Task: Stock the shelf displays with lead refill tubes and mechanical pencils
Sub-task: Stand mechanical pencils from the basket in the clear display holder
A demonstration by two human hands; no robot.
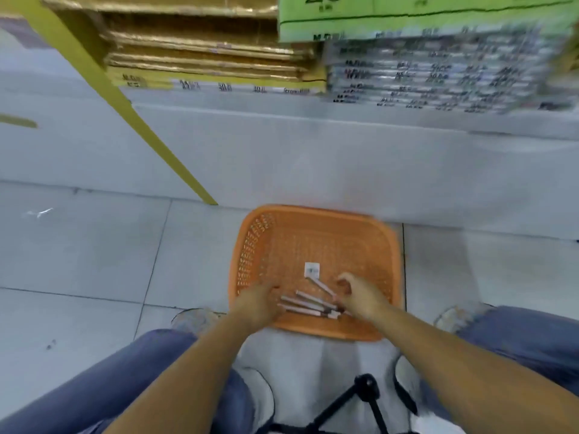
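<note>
Left hand (257, 303) and right hand (360, 296) curl over light, slick mechanical pencils (308, 303) in an orange basket (250, 245); grasp unclear, likely best pinched mid-barrel.

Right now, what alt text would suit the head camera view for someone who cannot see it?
A person's left hand and right hand reach into an orange plastic basket on a tiled floor, both at a few slim sticks that look like mechanical pencils, near a small white tag. Blurred stacked stationery packs fill the shelf behind.
</note>
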